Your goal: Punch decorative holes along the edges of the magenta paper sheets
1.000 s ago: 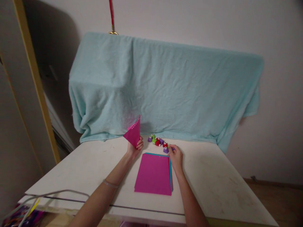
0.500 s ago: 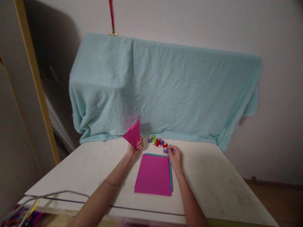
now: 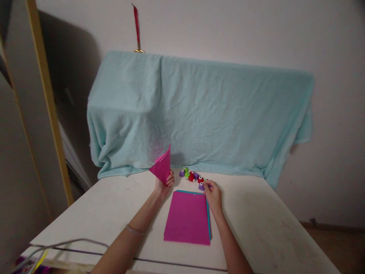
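Observation:
A magenta sheet of paper rolled into a cone [image 3: 162,167], with a row of pale marks along its upper edge, stands wide end up in my left hand [image 3: 165,183]. The fingers of that hand wrap around its lower end. My right hand [image 3: 213,194] is at the right end of a group of small toys with big eyes, fingers pinched at a purple toy [image 3: 201,186]. A red toy [image 3: 192,176], a green toy [image 3: 186,176] and several others lie between the hands. Parts of the toys near my right fingers are hidden.
A stack of magenta and blue paper sheets [image 3: 186,219] lies between my forearms on the white table [image 3: 119,205]. A light blue towel [image 3: 222,114] hangs behind the table. A grey cable [image 3: 74,240] crosses the front left edge.
The whole view has shifted slightly, so everything sits a little lower. Both hands keep nearly the same places, the left with the paper cone, the right at the purple toy.

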The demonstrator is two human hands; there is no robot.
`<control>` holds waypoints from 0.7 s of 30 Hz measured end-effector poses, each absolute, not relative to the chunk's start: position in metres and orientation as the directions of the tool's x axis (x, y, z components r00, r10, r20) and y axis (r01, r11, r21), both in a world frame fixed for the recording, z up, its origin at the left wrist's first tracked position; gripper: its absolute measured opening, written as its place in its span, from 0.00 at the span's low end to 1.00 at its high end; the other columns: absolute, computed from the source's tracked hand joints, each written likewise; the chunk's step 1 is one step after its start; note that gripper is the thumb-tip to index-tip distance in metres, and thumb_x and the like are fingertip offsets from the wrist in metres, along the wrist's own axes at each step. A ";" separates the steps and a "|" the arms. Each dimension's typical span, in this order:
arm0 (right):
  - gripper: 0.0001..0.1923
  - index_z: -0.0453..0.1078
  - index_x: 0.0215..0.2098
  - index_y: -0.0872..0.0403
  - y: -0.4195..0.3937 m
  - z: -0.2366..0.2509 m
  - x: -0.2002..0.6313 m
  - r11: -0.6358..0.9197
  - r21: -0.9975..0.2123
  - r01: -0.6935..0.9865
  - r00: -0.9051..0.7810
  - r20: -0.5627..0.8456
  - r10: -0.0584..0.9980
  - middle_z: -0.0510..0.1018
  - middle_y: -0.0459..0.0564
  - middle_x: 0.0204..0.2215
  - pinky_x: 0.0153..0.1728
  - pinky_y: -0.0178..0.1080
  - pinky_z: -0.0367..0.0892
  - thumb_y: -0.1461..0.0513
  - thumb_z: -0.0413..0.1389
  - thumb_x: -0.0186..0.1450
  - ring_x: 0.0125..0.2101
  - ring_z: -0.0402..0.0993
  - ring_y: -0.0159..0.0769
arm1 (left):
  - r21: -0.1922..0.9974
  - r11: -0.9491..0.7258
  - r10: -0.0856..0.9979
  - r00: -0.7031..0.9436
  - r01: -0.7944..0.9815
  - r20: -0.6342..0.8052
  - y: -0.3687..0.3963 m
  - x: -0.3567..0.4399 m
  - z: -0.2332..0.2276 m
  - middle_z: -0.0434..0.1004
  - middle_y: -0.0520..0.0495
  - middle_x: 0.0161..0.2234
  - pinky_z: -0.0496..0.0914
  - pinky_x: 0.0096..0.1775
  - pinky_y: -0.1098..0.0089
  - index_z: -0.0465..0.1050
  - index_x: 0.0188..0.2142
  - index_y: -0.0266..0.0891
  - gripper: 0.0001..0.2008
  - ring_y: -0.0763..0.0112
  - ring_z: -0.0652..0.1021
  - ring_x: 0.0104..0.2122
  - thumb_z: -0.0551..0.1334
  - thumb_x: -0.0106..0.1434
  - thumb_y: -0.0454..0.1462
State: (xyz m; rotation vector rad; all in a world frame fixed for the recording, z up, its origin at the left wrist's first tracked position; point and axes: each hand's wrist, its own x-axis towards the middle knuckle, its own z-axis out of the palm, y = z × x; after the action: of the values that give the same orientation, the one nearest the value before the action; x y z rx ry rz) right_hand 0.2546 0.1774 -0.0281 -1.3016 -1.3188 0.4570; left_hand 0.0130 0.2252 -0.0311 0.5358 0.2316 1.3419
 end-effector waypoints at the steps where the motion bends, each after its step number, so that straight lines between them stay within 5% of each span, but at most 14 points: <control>1: 0.18 0.73 0.31 0.56 0.177 -0.028 0.254 0.305 -0.862 0.405 0.297 0.440 0.848 0.78 0.51 0.25 0.22 0.35 0.65 0.49 0.54 0.60 0.20 0.70 0.36 | 0.496 0.125 0.963 0.225 -0.859 0.147 0.225 0.013 -0.032 0.53 0.57 0.16 0.49 0.15 0.79 0.66 0.30 0.35 0.10 0.83 0.55 0.11 0.51 0.65 0.36; 14: 0.11 0.72 0.38 0.54 0.204 -0.010 0.234 0.361 -0.612 0.704 0.090 0.581 0.809 0.76 0.50 0.34 0.31 0.35 0.63 0.61 0.49 0.63 0.27 0.70 0.35 | 0.490 0.076 0.967 0.184 -0.868 0.175 0.231 0.013 -0.038 0.53 0.57 0.16 0.48 0.14 0.78 0.66 0.30 0.36 0.12 0.83 0.53 0.10 0.52 0.65 0.41; 21: 0.09 0.73 0.35 0.54 0.232 -0.004 0.176 0.270 -0.290 0.918 -0.054 0.585 0.809 0.74 0.56 0.35 0.44 0.44 0.57 0.57 0.57 0.61 0.41 0.66 0.47 | 0.481 0.072 0.957 0.197 -0.874 0.214 0.233 0.014 -0.042 0.54 0.57 0.17 0.48 0.15 0.78 0.66 0.30 0.36 0.10 0.83 0.54 0.11 0.53 0.64 0.40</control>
State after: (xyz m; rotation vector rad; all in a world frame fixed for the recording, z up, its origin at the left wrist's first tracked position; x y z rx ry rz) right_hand 0.1761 0.2319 -0.0040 -1.5591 -1.8785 -0.2097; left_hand 0.0140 0.2328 -0.0424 0.5777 0.1748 1.3854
